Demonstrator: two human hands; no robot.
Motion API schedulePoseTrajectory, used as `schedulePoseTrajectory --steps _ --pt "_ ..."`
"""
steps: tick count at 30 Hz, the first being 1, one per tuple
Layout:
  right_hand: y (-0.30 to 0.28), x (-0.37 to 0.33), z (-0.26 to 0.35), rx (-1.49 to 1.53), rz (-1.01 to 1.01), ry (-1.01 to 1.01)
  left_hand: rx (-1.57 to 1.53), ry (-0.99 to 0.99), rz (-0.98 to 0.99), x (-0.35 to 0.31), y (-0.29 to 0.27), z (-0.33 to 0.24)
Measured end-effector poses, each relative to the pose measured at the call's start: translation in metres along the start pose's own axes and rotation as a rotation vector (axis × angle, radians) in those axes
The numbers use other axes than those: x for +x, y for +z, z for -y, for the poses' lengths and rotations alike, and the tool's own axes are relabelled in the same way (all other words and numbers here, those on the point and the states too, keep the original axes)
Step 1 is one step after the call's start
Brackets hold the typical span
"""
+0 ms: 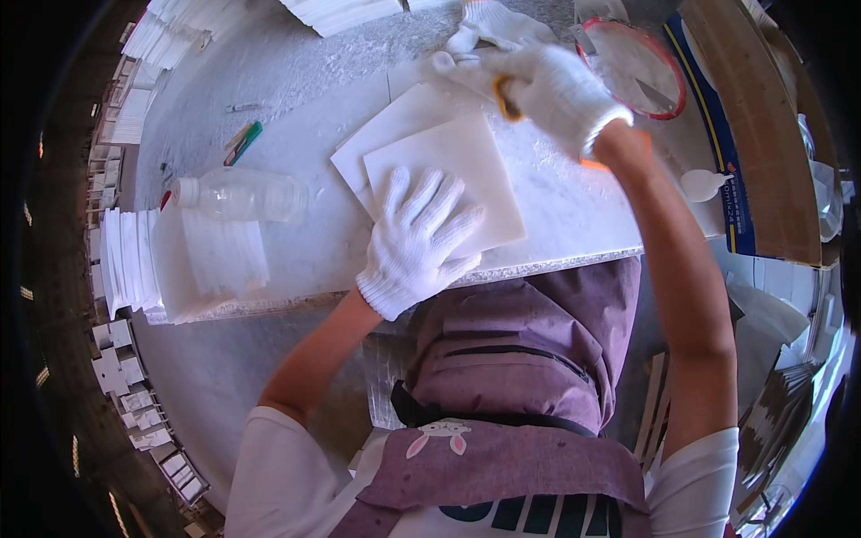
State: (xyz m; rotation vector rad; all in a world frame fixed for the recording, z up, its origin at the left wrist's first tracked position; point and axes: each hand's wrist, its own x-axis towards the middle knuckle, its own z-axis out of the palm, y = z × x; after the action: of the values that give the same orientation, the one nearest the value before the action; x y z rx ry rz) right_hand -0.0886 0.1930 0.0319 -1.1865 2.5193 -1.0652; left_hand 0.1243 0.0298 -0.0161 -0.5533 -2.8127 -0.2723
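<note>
My left hand point(417, 233), in a white knit glove, lies with fingers spread on a white square slab point(448, 161). Beneath that slab, a second white slab point(359, 157) sticks out at the upper left, turned at an angle. My right hand point(552, 94), also gloved, is over the far right part of the bench and smeared by motion. A yellow-orange curved piece point(508, 100) shows by its fingers, and more orange shows by the wrist; whether the hand holds it I cannot tell. Just beyond lies a loose white glove point(502, 25).
A red-rimmed round dish point(674, 109) with a blade-like piece stands at the far right, beside a cardboard box point(758, 134). On the left are a clear plastic bottle point(251, 195), a green-handled cutter point(244, 143) and stacked white slabs point(130, 260). A small white bulb-shaped container point(700, 185) sits near the box.
</note>
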Motion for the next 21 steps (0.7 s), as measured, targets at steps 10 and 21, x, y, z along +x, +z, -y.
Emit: schedulePoseTrajectory --steps 10,21 --pt "-0.006 -0.015 -0.003 0.005 -0.027 -0.075 -0.005 -0.017 -0.003 0.002 -0.002 -0.002" --pt "0.045 -0.011 0.016 -0.166 0.024 -0.07 -0.002 -0.008 -0.028 -0.002 0.0 -0.001"
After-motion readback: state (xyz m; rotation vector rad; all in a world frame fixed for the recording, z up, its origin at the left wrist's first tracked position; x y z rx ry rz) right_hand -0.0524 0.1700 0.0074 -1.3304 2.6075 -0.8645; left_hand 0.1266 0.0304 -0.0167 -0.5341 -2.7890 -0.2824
